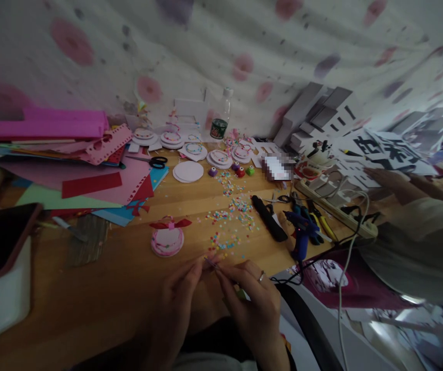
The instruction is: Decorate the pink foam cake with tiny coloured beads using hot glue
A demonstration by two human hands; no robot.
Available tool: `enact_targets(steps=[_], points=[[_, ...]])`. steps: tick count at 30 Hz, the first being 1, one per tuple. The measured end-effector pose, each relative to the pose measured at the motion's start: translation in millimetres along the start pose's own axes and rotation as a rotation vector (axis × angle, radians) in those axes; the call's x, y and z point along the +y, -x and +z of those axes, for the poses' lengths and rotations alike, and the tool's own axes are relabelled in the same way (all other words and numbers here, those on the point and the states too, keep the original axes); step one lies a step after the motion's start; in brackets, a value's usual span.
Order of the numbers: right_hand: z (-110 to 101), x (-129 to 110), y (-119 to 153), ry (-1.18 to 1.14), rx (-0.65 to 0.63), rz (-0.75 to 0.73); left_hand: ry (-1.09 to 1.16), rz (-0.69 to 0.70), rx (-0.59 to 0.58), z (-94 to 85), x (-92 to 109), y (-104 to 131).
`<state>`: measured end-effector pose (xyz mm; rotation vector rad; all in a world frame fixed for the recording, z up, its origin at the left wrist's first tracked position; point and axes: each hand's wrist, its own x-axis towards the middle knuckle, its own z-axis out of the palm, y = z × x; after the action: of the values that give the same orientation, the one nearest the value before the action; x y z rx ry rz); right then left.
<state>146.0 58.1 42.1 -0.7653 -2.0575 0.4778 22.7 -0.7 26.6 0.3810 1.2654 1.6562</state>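
Observation:
At the table's near edge, my left hand [183, 288] and my right hand [250, 296] almost meet at the fingertips. Between them is a thin purplish strip [210, 263], pinched by my right hand; the fingertips of my left hand are at its other end. My right hand wears a ring. Just beyond my left hand lies a round white disc [168, 241] with a pink twisted border and a red bow on top. Small colourful confetti pieces [225, 241] are scattered on the wood in front of my fingers.
Stacked coloured papers [90, 180] and a tablet [3, 242] are at the left. Discs [188, 171], black scissors [158, 162] and a bottle [221, 116] stand further back. A blue glue gun [302, 232], pliers and a power strip [333, 208] lie right, near another person's arm [399, 185].

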Motion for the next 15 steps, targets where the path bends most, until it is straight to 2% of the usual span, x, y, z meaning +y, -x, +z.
enact_targets(steps=[5, 11, 15], points=[[3, 2, 1, -0.035, 0.009, 0.018, 0.062, 0.007, 0.010, 0.1, 0, 2], [3, 2, -1, -0.043, 0.028, 0.017, 0.151, 0.009, -0.080, -11.4, -11, -5], [5, 1, 0, -0.034, 0.003, 0.016, 0.124, 0.023, -0.101, -14.7, -9, -4]])
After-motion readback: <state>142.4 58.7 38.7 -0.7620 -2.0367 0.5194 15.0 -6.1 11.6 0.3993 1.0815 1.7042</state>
